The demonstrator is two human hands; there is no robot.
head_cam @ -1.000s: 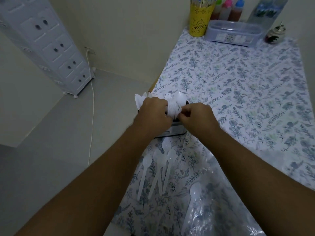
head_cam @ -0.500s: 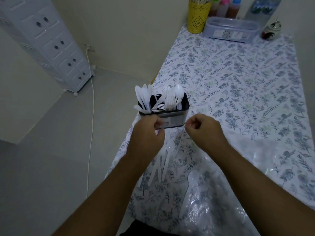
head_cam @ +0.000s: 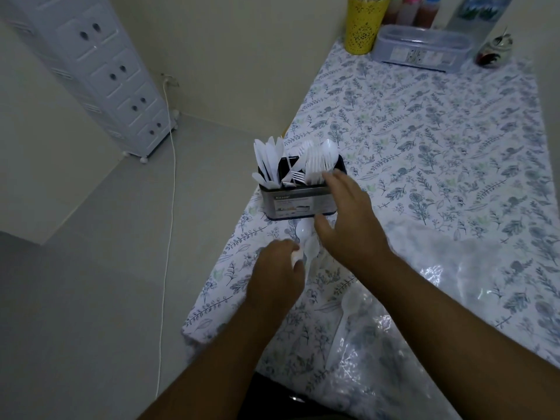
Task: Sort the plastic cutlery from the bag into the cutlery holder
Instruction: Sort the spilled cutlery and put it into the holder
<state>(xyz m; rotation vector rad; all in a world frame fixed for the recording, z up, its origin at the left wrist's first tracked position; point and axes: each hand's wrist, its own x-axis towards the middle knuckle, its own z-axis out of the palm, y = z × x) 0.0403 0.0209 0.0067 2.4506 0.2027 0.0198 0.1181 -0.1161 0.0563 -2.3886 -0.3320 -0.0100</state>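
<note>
Both hands work at frame centre: the left hand point(head_cam: 277, 275) is curled around loose white spoons point(head_cam: 309, 242) on the tablecloth point(head_cam: 439, 131), likely gathering them. The right hand point(head_cam: 348, 225) is spread, empty, beside the cutlery holder point(head_cam: 298, 201) just above (knives left, forks middle, spoons right), probably steadying it; one spoon point(head_cam: 347, 313) lies on the clear bag point(head_cam: 454, 298) at lower right.

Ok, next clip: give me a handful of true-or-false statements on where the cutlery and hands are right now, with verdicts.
1. The cutlery holder stands upright near the table's left edge. True.
2. The left hand is empty. False: its fingers close on white spoons lying on the tablecloth.
3. Knives stand in the holder's left compartment. True.
4. The right hand grips a fork. False: it is open, fingers spread, just in front of the holder.
5. One spoon lies on the clear plastic bag. True.
</note>
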